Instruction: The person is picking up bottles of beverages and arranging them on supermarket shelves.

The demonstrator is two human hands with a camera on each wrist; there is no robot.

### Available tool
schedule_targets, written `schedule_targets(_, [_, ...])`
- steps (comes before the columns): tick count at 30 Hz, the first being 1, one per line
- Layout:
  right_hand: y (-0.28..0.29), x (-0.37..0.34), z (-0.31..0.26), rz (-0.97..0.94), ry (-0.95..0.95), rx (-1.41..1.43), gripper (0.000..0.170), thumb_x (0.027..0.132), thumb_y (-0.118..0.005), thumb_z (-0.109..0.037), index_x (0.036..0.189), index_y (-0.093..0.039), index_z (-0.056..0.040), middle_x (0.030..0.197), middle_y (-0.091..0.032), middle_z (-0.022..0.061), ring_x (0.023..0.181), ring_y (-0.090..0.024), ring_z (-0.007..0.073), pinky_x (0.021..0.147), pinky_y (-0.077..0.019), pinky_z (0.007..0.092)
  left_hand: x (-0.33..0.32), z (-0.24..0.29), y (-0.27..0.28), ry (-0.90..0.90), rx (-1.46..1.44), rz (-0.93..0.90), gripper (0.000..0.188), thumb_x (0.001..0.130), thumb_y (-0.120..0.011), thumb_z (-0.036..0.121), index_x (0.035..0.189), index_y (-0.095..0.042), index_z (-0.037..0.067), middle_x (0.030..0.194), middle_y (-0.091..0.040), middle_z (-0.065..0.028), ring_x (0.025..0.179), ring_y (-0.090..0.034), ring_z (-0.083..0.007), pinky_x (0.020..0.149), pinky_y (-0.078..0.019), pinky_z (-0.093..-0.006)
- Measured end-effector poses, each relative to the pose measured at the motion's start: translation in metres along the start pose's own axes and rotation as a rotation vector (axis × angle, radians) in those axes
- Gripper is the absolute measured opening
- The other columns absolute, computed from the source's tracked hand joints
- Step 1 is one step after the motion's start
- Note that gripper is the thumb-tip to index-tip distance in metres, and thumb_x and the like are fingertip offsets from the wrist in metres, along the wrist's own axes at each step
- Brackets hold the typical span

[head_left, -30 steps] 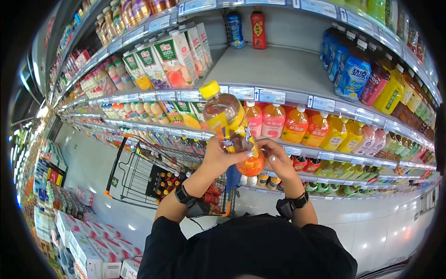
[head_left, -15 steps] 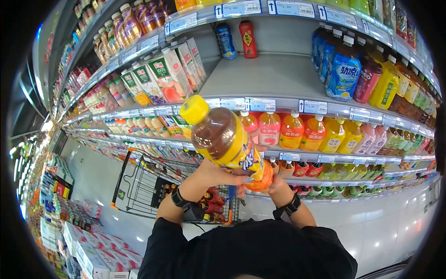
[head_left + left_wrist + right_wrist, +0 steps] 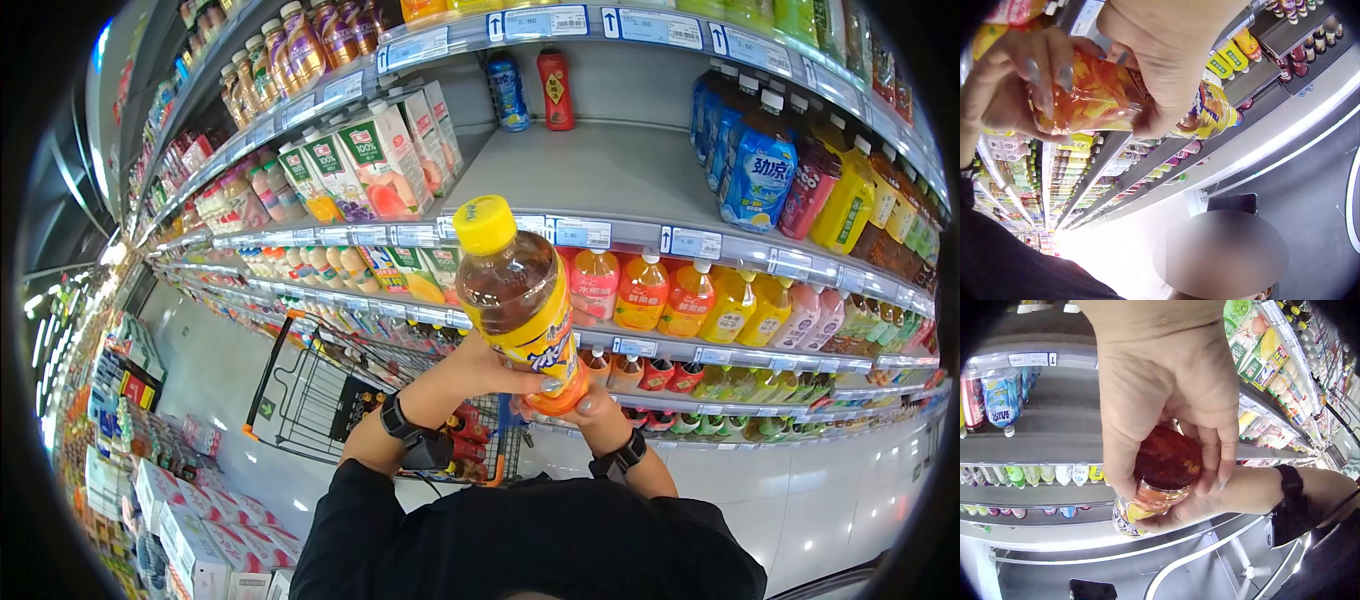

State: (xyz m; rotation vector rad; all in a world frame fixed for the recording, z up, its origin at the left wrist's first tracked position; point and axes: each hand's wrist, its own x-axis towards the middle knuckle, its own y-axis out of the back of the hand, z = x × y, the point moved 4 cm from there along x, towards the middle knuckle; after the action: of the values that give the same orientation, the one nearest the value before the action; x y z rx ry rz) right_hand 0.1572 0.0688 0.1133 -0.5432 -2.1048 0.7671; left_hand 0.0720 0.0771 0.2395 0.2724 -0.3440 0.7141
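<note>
A plastic drink bottle (image 3: 512,285) with a yellow cap, dark brown liquid and a yellow and orange label is held up before the shelves. It leans, cap up and to the left, base down toward the body. My left hand (image 3: 485,370) grips it round the lower half of the label. At the base, my right hand (image 3: 598,408) holds it with curled fingers. In the right wrist view its thumb and fingers go round the reddish bottom of the bottle (image 3: 1169,462). The left wrist view shows both hands on the orange lower part of the bottle (image 3: 1100,94).
Behind the bottle runs a grey shelf (image 3: 570,165) with a blue bottle (image 3: 508,92) and a red bottle (image 3: 555,90) at its back. Juice cartons (image 3: 375,165) stand left, blue bottles (image 3: 757,175) right. A shopping cart (image 3: 300,400) with drinks stands at lower left.
The bottle has come nearer the head camera and tips its cap more toward it. My right hand, loosely beside the base a second ago, now holds the base.
</note>
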Motion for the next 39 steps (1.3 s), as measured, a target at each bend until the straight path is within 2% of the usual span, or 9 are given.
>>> schedule_targets(3, [0.007,-0.004,0.003,-0.004,-0.008,-0.006,0.092,0.059,-0.076,-0.023,0.133,-0.027,0.0023,0.115,-0.053,0.0201,0.096,-0.059,0.0324,0.086,-0.047,0.0458,0.001,0.001,-0.002,0.001,-0.039,0.006,0.057,0.063,-0.073,0.03,0.109,-0.057,0.0,0.118,-0.054,-0.0139,0.12,-0.045,-0.0276,0.101,-0.0336,-0.0404])
schedule_targets(11, [0.003,-0.008,0.004,0.017,0.008,0.029,0.085,0.062,-0.076,-0.021,0.13,-0.032,0.0041,0.114,-0.054,0.0186,0.098,-0.058,0.0314,0.087,-0.0463,0.0452,-0.002,-0.011,-0.002,-0.011,-0.095,0.018,0.056,0.062,-0.075,0.035,0.104,-0.058,0.001,0.106,-0.057,-0.0112,0.11,-0.051,-0.0272,0.098,-0.0354,-0.0408])
schedule_targets(17, [0.004,-0.011,0.002,0.027,-0.001,0.016,0.08,0.061,-0.076,-0.022,0.126,-0.038,0.0044,0.109,-0.056,0.0183,0.097,-0.058,0.0312,0.087,-0.0457,0.0439,-0.002,-0.014,-0.006,0.011,-0.118,0.05,0.06,0.062,-0.074,0.042,0.104,-0.056,0.003,0.103,-0.058,-0.0107,0.106,-0.053,-0.0276,0.098,-0.0347,-0.0426])
schedule_targets(24, [0.002,-0.014,-0.002,0.053,-0.005,0.007,0.082,0.059,-0.078,-0.021,0.126,-0.038,0.0039,0.106,-0.057,0.0183,0.097,-0.058,0.0316,0.086,-0.0457,0.0439,0.001,-0.019,-0.007,-0.025,-0.098,0.007,0.061,0.064,-0.074,0.037,0.109,-0.052,0.003,0.102,-0.06,-0.0108,0.106,-0.054,-0.0281,0.098,-0.0348,-0.0442])
schedule_targets(29, [0.007,-0.019,-0.001,0.04,-0.015,0.035,0.084,0.058,-0.078,-0.021,0.127,-0.037,0.0035,0.111,-0.055,0.0178,0.098,-0.058,0.0311,0.088,-0.0453,0.0437,0.002,-0.025,-0.012,-0.01,-0.18,0.003,0.064,0.063,-0.074,0.035,0.113,-0.049,0.002,0.101,-0.06,-0.0121,0.106,-0.054,-0.0288,0.097,-0.0357,-0.0442])
schedule_targets(36, [0.002,-0.031,-0.004,0.155,0.02,-0.098,0.085,0.059,-0.078,-0.024,0.128,-0.035,0.0029,0.115,-0.053,0.016,0.102,-0.056,0.0289,0.09,-0.0453,0.042,0.002,-0.028,-0.019,0.075,-0.23,0.037,0.078,0.062,-0.077,0.034,0.123,-0.04,0.0,0.108,-0.057,-0.0142,0.108,-0.053,-0.0256,0.094,-0.0408,-0.0376])
schedule_targets(37, [0.001,-0.033,-0.005,0.255,0.011,-0.125,0.089,0.054,-0.079,-0.022,0.128,-0.035,0.0014,0.115,-0.051,0.017,0.1,-0.056,0.031,0.084,-0.0468,0.0431,0.002,-0.028,-0.019,0.089,-0.23,0.044,0.079,0.062,-0.077,0.034,0.124,-0.04,0.001,0.11,-0.056,-0.0141,0.108,-0.053,-0.0248,0.093,-0.0415,-0.0365])
schedule_targets(38, [-0.003,-0.032,-0.008,0.243,0.055,-0.16,0.088,0.056,-0.079,-0.021,0.128,-0.035,0.0013,0.115,-0.052,0.0163,0.101,-0.056,0.0299,0.086,-0.0464,0.0418,0.002,-0.028,-0.019,0.098,-0.228,0.049,0.08,0.062,-0.077,0.034,0.124,-0.04,0.001,0.111,-0.056,-0.014,0.108,-0.053,-0.0241,0.092,-0.0422,-0.0354])
schedule_targets(39, [-0.008,-0.03,-0.01,0.228,0.099,-0.2,0.087,0.059,-0.079,-0.02,0.129,-0.034,0.0012,0.115,-0.053,0.0156,0.102,-0.056,0.0288,0.088,-0.0459,0.0406,0.0,-0.032,-0.016,0.039,-0.231,0.048,0.074,0.066,-0.076,0.025,0.126,-0.039,0.001,0.112,-0.055,-0.0124,0.107,-0.054,-0.0213,0.09,-0.0437,-0.035])
